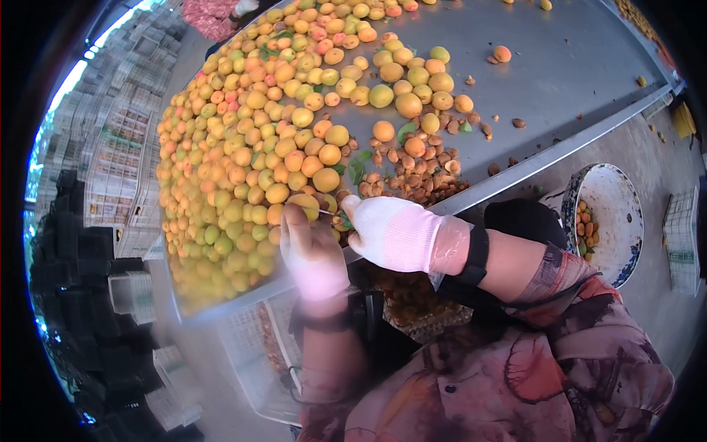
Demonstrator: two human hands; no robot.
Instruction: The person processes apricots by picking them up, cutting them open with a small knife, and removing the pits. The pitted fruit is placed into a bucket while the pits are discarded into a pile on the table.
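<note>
My left hand [313, 258], in a whitish glove, is closed on a yellow-orange apricot [304, 205] at the near edge of the metal table. My right hand [390, 230], also gloved, has its fingers closed round a thin metal tool [327, 212]. Its tip points left and reaches the apricot; the handle is hidden in my grip. A large heap of apricots [250, 155] lies just beyond and left of my hands. Past my right hand is a pile of brown apricot pits [427, 173] with a few green leaves.
The grey metal table [545, 96] has a raised rim. At the right stands a white bucket [615, 254] with some fruit inside. Below the table edge are a white crate [254, 361] and a container of orange pieces [420, 298]. Stacked crates [121, 162] line the left; another person's sleeve [210, 16] shows at the top.
</note>
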